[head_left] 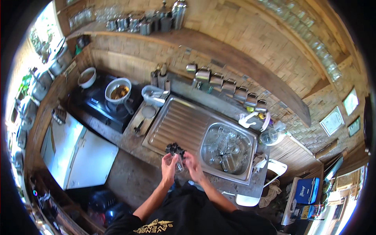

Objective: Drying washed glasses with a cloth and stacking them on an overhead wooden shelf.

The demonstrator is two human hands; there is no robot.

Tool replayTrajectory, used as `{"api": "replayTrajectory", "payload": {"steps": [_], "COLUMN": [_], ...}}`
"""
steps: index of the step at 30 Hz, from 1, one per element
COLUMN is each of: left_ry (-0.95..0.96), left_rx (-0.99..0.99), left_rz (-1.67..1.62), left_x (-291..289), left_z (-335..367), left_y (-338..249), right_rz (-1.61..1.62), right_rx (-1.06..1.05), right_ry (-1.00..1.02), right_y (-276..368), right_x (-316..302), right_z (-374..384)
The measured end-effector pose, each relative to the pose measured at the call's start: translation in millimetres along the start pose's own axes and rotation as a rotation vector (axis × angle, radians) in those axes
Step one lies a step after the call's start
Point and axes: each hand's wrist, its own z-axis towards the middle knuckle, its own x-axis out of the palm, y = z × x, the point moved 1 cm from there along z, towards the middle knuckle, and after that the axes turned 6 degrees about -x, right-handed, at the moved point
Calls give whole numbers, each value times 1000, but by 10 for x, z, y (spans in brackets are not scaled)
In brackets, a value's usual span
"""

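In front of the steel drainboard (176, 125), close to my body, my two hands come together at the counter's near edge. A small clear glass (179, 165) is between them. My left hand (169, 166) closes on the glass from the left. My right hand (193, 166) curls against its other side. Just beyond my fingertips is a dark, crumpled clump (175, 149); I cannot tell its kind, or whether it touches the glass. Right of my hands, the sink basin (203, 152) holds several clear glasses and glass mugs (230, 161).
A black stove (94, 103) at the left carries a pan of food (118, 91) and a white bowl (87, 77). A utensil tub (153, 96) stands behind the drainboard. Metal mugs (229, 85) hang under a shelf. A white chair (247, 200) is at right, a white fridge (82, 152) at left.
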Motion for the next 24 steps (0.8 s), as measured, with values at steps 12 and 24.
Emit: {"api": "replayTrajectory", "payload": {"steps": [12, 24], "left_ry": [364, 779], "left_rx": [6, 137], "left_rz": [-79, 332], "left_x": [1027, 1377], "left_z": [-288, -326], "left_y": [-303, -723], "right_rz": [35, 399], "right_rx": [-204, -428], "right_ry": [-293, -300], "right_y": [618, 1329], "right_x": [-351, -909], "right_z": [-164, 86]}}
